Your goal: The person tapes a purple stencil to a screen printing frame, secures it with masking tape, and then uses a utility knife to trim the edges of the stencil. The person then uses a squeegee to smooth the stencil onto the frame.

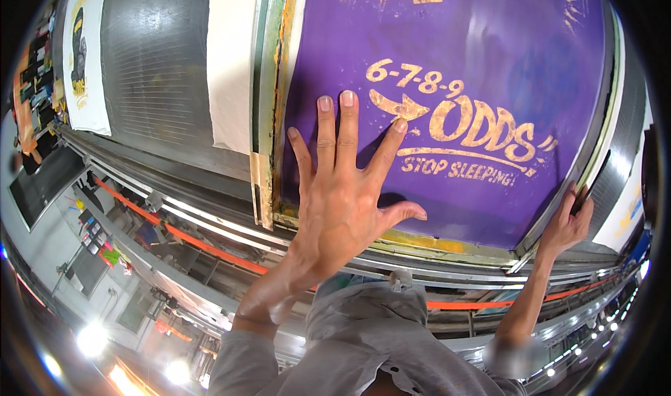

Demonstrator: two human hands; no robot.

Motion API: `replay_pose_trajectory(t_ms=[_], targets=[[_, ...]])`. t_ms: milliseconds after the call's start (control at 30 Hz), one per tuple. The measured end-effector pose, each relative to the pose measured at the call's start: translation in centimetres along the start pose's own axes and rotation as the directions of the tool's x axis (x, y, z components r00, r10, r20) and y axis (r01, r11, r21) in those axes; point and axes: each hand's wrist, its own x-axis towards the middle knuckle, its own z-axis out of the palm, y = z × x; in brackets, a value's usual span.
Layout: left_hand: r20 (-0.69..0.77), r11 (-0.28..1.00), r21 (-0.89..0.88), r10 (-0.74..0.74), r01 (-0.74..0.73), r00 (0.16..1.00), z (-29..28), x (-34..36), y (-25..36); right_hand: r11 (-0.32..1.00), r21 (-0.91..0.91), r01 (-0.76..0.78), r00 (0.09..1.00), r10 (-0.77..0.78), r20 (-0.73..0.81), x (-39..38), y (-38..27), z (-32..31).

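Observation:
In front of me a screen-printing screen (482, 53) with purple mesh and tan stencil lettering lies in a metal frame (447, 251). My left hand (342, 193) is spread out over the lower left of the purple mesh, its fingers pointing away from me and its thumb out to the right. Its palm is turned down, and whether it presses on the mesh or hovers just above I cannot tell. At the frame's lower right corner, my right hand (567, 225) has its fingers closed around the frame's side edge. Part of those fingers is hidden.
Left of the screen is a dark grey platen (157, 60), with white sheets (232, 60) on it. Another printed white sheet (85, 53) lies farther left. Metal rails and an orange bar (189, 235) run along the near side. At the right is another dark platen (622, 158).

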Motion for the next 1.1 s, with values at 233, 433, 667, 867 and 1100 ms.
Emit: replay_pose_trajectory(t_ms=[233,433,667,867,1100], targets=[[0.002,1.0,-0.019,-0.007,0.007,1.0,-0.5,0.2,0.1,0.995,-0.081,0.051,0.998,-0.048,0.04,0.3,1.0,-0.2],[-0.005,0.999,-0.038,-0.026,0.026,1.0,-0.8,0.2,0.5,0.991,-0.073,0.108,0.994,-0.107,0.011,0.4,0.0,-0.1],[0.117,0.982,-0.184,-0.031,0.053,0.993,-6.6,2.5,0.1,0.999,-0.028,0.047,0.996,-0.045,0.072,0.5,-1.6,-1.1],[-0.258,0.948,0.027,0.313,-0.317,0.914,-12.9,19.3,-0.6,1.0,0.005,-0.021,0.994,0.02,0.104,0.4,-1.7,-1.2],[-0.219,0.947,0.092,0.321,-0.308,0.921,-13.3,29.6,-1.9,0.999,-0.033,-0.003,0.989,0.008,0.147,0.0,-0.4,-1.0]])
